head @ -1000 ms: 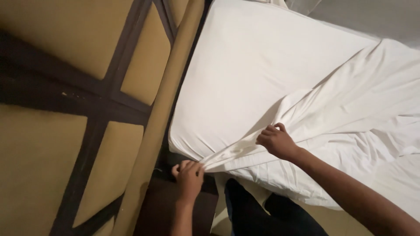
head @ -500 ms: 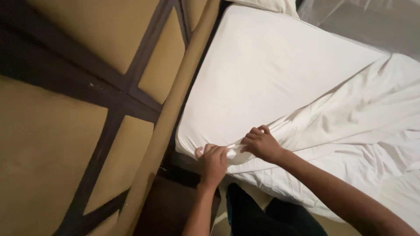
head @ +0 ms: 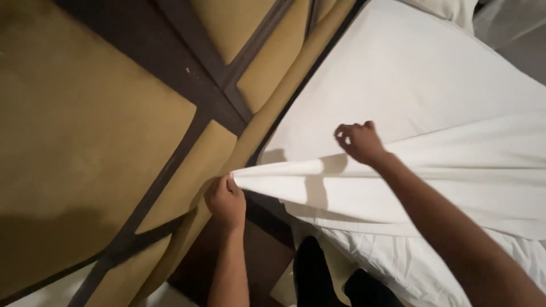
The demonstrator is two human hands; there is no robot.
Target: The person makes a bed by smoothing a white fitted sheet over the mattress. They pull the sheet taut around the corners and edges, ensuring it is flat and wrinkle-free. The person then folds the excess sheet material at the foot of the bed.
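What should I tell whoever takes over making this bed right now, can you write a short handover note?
Left hand: shut on the corner of the white sheet, pulled out past the mattress corner toward the padded headboard.
Right hand: fingers curled, gripping the sheet's upper edge over the mattress.
Sheet: stretched taut between both hands, lifted off the mattress; the rest lies across the bed to the right, rumpled lower down.
Done: corner picked up and drawn tight.
Left: this corner is not yet tucked or laid flat; wrinkles remain near the lower edge.

Hands (head: pixel 226 200) apart now — sheet corner (head: pixel 296 185) taut, off mattress.
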